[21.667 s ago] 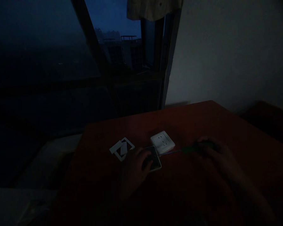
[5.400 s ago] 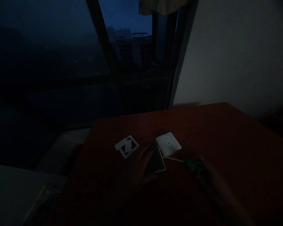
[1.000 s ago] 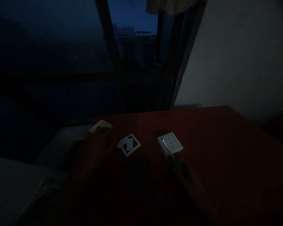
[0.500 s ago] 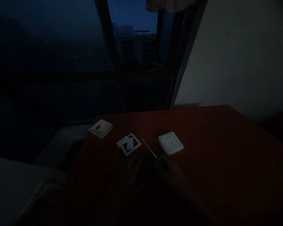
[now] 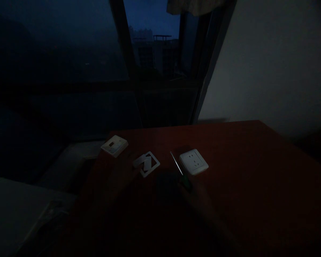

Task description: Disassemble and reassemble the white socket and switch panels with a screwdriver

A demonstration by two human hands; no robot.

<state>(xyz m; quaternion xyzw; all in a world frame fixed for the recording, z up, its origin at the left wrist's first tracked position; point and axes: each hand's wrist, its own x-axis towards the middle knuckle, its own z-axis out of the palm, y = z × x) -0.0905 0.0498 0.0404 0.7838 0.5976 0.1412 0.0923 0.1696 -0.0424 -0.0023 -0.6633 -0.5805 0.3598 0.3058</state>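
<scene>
My right hand (image 5: 196,194) is closed around the green handle of a screwdriver (image 5: 177,164), whose bare shaft points up and away. Close by that hand, a dark square block (image 5: 164,185) lies on the table, very dim. My left hand (image 5: 123,175) reaches to the loose white strip (image 5: 141,160), with dim fingers apart at its left end. That strip and another small white plate (image 5: 147,163) lie across a white square frame (image 5: 153,165). A white wall socket (image 5: 194,162) sits right of the screwdriver tip.
A white square box (image 5: 114,145) with a small opening is at the table's far left corner. The reddish table (image 5: 243,153) stands against a pale wall (image 5: 270,64) and a dark window (image 5: 56,64). The room is very dim.
Earlier, my left hand was at the dark block; it then set the white box at the far left corner, returned to the block and moved left to the strip. The screwdriver swung to point away.
</scene>
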